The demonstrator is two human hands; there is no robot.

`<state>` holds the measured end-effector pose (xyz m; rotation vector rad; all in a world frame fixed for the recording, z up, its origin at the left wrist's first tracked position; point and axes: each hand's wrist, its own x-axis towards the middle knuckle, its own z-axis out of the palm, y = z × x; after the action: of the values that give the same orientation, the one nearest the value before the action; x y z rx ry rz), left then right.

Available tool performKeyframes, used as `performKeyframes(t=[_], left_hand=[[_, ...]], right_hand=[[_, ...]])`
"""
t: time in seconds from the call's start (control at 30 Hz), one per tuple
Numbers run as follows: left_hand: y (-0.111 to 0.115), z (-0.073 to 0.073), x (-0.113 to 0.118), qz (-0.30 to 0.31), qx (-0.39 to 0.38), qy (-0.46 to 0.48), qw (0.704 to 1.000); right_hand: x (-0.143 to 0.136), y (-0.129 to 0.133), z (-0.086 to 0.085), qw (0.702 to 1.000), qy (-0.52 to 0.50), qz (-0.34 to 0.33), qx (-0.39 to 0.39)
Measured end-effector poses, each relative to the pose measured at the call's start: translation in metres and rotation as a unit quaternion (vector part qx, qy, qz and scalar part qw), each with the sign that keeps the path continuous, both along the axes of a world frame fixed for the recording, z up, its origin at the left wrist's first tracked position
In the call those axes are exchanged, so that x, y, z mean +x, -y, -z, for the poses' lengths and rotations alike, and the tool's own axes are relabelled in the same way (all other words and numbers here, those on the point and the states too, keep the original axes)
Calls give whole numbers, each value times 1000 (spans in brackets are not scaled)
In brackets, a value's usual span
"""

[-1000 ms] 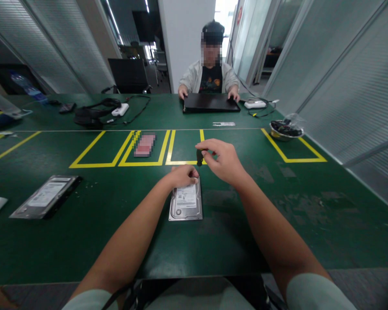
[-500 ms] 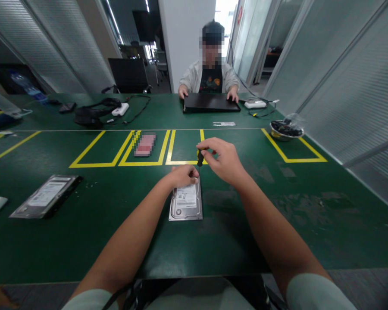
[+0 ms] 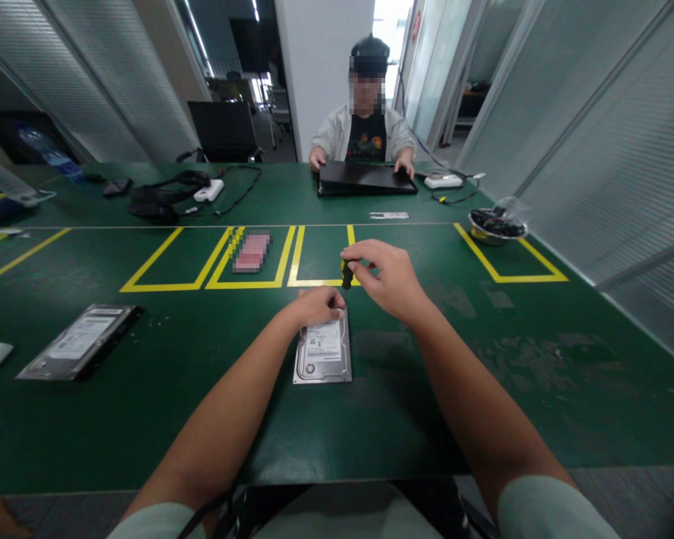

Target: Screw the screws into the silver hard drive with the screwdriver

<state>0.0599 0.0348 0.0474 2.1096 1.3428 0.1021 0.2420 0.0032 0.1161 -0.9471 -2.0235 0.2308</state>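
A silver hard drive (image 3: pixel 323 355) with a white label lies flat on the green table in front of me. My left hand (image 3: pixel 319 305) rests over its far end, fingers curled at the far right corner and covering part of the label. Above that corner, my right hand (image 3: pixel 385 273) pinches the top of a small black-and-yellow screwdriver (image 3: pixel 347 275). The screwdriver stands nearly upright and points down at the corner. Its thin tip is too small to make out against the drive.
Another hard drive (image 3: pixel 82 340) lies to the left, with small bits beside it. Yellow tape boxes (image 3: pixel 247 284) mark the table, one under a blurred pink item (image 3: pixel 252 252). A metal bowl (image 3: pixel 497 227) stands at right. Opposite, a person (image 3: pixel 365 135) holds a black flat case (image 3: pixel 365 180).
The screwdriver's handle has tilted or turned very slightly. Both my hands and the hard drive stay in place. The person opposite has shifted a little.
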Motion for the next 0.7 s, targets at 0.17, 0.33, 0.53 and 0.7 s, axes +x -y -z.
performKeyframes(t=[0.17,0.33,0.53,0.7], left_hand=[[0,2,-1,1,2,5,1000],[0,4,-2,1,5,7,1000],[1,1,-1,-1,1,3,1000],[1,-1,0,-5,4,-1,1000]], right_hand=[[0,1,-1,1000,16,11,10],[0,1,-1,999,28,20,8],[0,1,-1,1000,25,8,7],[0,1,-2,999,26,19,7]])
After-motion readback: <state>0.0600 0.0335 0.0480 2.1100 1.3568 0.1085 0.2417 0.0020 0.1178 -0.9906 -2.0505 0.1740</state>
